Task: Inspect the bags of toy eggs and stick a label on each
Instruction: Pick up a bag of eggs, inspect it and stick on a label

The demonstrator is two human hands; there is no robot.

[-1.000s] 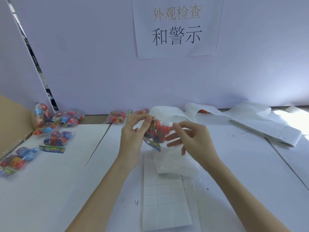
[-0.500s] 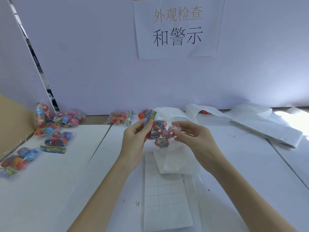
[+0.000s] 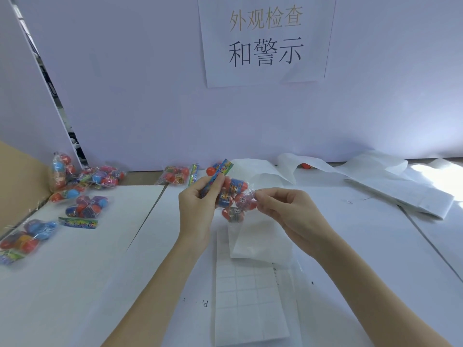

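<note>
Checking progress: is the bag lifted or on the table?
Lifted: left hand and right hand hold the bag above the label sheet.

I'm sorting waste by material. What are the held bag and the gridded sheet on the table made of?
The held bag looks like thin clear glossy plastic film: eggs show through, with glints. The gridded sheet seems matte white paper, probably die-cut labels.

Paper sign (image 3: 265,41) on the wall ahead of me: upper line, pale orange, "外观检查"; lower line, black, "和警示". Bag of toy eggs (image 3: 231,196) held between my left hand (image 3: 198,209) and right hand (image 3: 283,211): printed bands on the eggs and a coloured header strip, lettering too small to read. White sheet (image 3: 198,303) at the near edge of the table (image 3: 75,284): an upside-down "P" beside a few illegible marks.
</note>
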